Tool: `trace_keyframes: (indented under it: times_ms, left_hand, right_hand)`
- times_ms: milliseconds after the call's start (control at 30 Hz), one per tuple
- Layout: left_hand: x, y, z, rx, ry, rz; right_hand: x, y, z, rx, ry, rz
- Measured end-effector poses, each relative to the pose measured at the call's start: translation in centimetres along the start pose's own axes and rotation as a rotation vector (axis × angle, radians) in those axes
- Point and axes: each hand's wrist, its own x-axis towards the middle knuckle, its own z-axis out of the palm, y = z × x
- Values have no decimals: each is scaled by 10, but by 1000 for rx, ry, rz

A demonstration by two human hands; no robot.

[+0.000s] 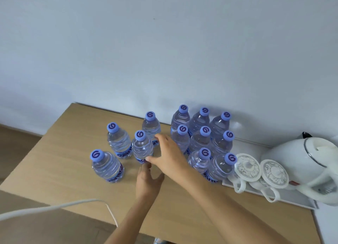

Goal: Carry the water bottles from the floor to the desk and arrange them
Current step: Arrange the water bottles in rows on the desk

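Several clear water bottles with blue caps stand upright on the wooden desk [64,152]. A tight block of them [201,139] sits at the back right in rows. Apart from it, to the left, stand a front bottle [107,166], one behind it [118,140], a middle bottle [142,148] and a back bottle [150,126]. My right hand [169,156] is open just right of the middle bottle, thumb tip at its base, fingers spread toward the back bottle. My left hand [148,181] lies open below it, fingertips pointing at the middle bottle's base.
A white tray [292,200] at the desk's right holds a white kettle [300,158] and two lidded cups [247,166] [274,172], close against the bottle block. A white cable [54,207] crosses the front left corner. The wall runs right behind the desk.
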Motion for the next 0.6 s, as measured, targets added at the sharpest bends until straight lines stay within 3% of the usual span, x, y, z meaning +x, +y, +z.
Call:
trace_keyframes:
  times_ms: [333, 600]
  left_hand:
    - [-5, -24, -51, -145, 18, -145]
    - [-11, -33, -61, -172, -37, -143]
  right_hand:
    - [38, 5, 64, 162, 98, 68]
    - [27, 10, 47, 209, 81, 84]
